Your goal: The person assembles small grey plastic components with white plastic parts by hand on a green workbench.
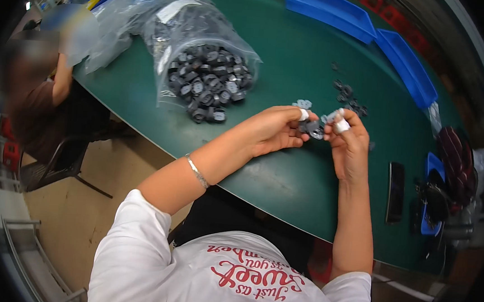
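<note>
- The left hand (280, 132) is curled, its thumb and fingers gripping at least one small dark-grey plastic part (314, 132); whether it holds a second one cannot be told.
- The right hand (348, 137) meets it at three o'clock, thumb and fingertips drawn together in a pinch on what looks like a small pale piece (332, 117); its outline is too small to make out.
- The two hands work close together above the green tabletop (273, 181), and each has a white wrap on a digit.
- A silver bracelet (197, 171) circles the left forearm.
- Just beside the left thumb, between ten and eleven o'clock from the held part, lie a few small pale pieces (302, 104).
- At one o'clock from the hands is a loose scatter of small dark parts (344, 92).
- At ten o'clock a clear plastic bag (186, 21) lies on its side, mouth toward the person, with a heap of black-and-grey rounded parts (210, 78) filling it and spilling onto the table.
- Farther out at twelve o'clock stands a long blue tray (333, 16); a second blue tray (406, 68) is between one and two.
- At four o'clock lies a dark smartphone (395, 192), and beyond it a small blue bin (431, 227).
- Another person (38, 100) sits at nine o'clock, well apart.
</note>
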The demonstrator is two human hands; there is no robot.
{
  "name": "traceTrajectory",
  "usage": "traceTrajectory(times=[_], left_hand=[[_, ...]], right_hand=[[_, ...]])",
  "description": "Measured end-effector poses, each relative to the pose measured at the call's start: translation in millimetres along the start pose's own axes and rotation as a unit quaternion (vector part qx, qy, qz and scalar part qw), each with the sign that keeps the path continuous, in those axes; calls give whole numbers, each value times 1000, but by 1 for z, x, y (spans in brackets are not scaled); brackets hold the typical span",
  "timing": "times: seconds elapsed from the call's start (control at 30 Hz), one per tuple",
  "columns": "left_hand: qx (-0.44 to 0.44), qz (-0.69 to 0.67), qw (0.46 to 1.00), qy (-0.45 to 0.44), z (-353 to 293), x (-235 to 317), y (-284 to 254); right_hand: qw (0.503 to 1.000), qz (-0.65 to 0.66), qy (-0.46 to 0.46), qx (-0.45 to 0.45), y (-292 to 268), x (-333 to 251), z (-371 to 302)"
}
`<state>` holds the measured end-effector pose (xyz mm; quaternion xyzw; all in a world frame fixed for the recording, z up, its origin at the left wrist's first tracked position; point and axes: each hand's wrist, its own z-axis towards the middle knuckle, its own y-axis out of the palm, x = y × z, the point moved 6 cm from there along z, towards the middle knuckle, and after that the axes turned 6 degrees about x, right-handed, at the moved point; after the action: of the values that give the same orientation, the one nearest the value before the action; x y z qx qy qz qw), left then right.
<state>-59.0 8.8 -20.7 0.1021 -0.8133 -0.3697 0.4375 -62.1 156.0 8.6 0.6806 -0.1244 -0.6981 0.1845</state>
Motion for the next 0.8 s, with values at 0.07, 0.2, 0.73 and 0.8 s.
traceTrajectory(times=[0.07, 0.2, 0.73, 0.8], left_hand=[[1, 34, 999, 24, -2, 1, 3], [7, 57, 998, 18, -1, -1, 7], [37, 97, 991, 87, -5, 4, 5], [41, 94, 989, 104, -3, 5, 3]], right_hand=[[1000, -9, 14, 15, -4, 1, 1], [999, -40, 12, 22, -7, -2, -1], [973, -226, -25, 44, 8, 0, -10], [976, -208, -44, 43, 8, 0, -10]])
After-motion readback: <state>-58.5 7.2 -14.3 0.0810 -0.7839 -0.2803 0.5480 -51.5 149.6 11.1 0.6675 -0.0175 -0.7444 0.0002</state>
